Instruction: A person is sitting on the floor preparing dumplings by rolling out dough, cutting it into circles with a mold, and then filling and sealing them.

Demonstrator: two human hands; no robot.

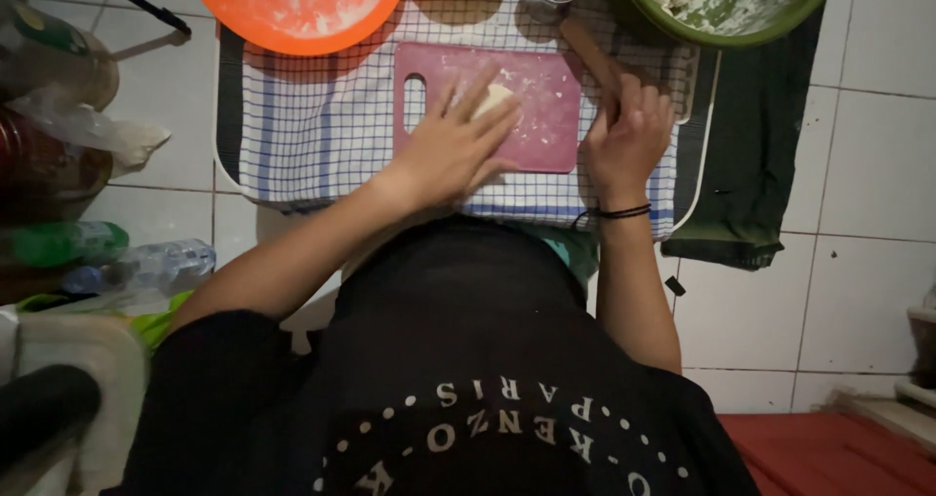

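**Dough under the palm, rolling pin at the ready**

On the far left we saw plastic bottles (117, 262) lying on the tiled floor, well apart from the work. Next came the orange bowl (297, 3), dusted white inside, sitting at the top edge of the checked cloth (312, 135). In the middle lay the pink cutting board (546, 116), floured in patches. Our left hand (453, 145) was spread flat with fingers apart, pressing on a small pale piece of dough (495, 96) that peeked out past the fingertips, on the board. Just to the right, our right hand (629, 130) was closed around the wooden rolling pin (590, 52), which tilted up towards the green bowl (721, 8) of floury dough.

We judged the risks small but real: the board could slide on the loose cloth under a hard press, the dough could stick where flour was thin, and the pin's far end sat near enough to the green bowl to knock it.
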